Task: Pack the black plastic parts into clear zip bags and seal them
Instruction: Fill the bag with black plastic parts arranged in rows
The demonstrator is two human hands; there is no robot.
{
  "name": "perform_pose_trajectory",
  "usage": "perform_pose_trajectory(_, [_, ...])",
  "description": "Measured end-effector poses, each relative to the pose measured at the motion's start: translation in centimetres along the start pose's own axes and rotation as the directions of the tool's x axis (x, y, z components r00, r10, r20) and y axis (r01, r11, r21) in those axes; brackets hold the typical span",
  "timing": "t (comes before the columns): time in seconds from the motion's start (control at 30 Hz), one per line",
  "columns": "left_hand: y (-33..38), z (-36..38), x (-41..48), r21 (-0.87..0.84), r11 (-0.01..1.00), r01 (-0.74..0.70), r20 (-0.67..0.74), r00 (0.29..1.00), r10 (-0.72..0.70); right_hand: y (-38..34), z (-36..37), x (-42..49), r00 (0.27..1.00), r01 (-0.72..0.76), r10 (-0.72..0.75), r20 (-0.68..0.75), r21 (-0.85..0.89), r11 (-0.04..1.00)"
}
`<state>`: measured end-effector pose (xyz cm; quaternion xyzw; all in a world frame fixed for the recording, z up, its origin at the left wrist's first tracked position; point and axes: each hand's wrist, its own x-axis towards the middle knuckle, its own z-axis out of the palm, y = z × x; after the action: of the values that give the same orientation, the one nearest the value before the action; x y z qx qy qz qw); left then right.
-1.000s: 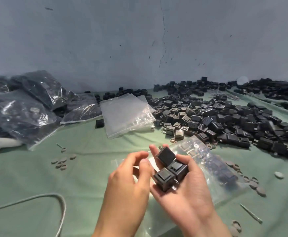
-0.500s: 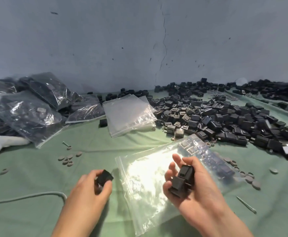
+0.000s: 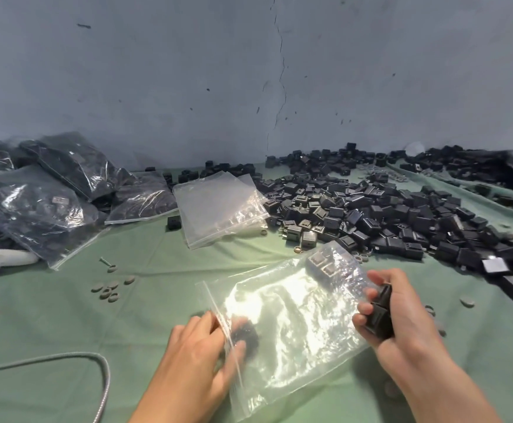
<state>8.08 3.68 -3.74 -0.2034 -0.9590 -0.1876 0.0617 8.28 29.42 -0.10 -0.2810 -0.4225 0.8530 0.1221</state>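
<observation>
No legible writing. Black part (image 3: pixel 244 332) pinched by left hand (image 3: pixel 201 358) inside clear bag (image 3: pixel 291 315) mouth; black parts (image 3: pixel 378 315) gripped by right hand (image 3: pixel 401 319).

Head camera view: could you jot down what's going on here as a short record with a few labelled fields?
Surface: green cloth
Left hand: at the mouth of the clear zip bag, pushing a black part inside
Right hand: holding black parts
Already in bag: a few parts at its far corner
Unpacked: loose pile
Empty bags: stack
Filled bags: heap
</observation>
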Motion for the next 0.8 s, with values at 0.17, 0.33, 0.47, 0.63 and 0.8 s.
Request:
perform_pose_trajectory(0.17, [0.2, 0.2, 1.3, -0.085, 0.996, -0.042, -0.036, 0.999, 0.039, -0.7, -0.1, 0.8, 0.999, 0.025, -0.026, -0.025, -0.034, 0.999])
perform_pose_trajectory(0.33, [1.2, 1.5, 3.0, -0.165, 0.986, -0.001, -0.072, 0.997, -0.011, -1.0, -0.2, 1.6, 0.998, 0.058, -0.061, -0.034, -0.079, 0.995])
perform_pose_trajectory(0.47, [3.3, 2.8, 4.1, -0.648, 0.759, 0.070, 0.078, 0.997, -0.026, -1.5, -0.5, 2.8, 0.988, 0.146, -0.154, -0.031, -0.170, 0.975])
perform_pose_trajectory(0.63, [5.3, 2.8, 6.0, -0.732, 0.672, 0.111, 0.163, 0.986, 0.016, -2.2, -0.8, 4.4, 0.978, 0.181, -0.203, -0.054, -0.273, 0.945])
perform_pose_trajectory(0.8, [5.8, 3.0, 7.8, -0.634, 0.772, 0.054, 0.228, 0.966, 0.120, -3.5, -0.8, 6.1, 0.964, 0.244, -0.266, -0.028, -0.315, 0.917])
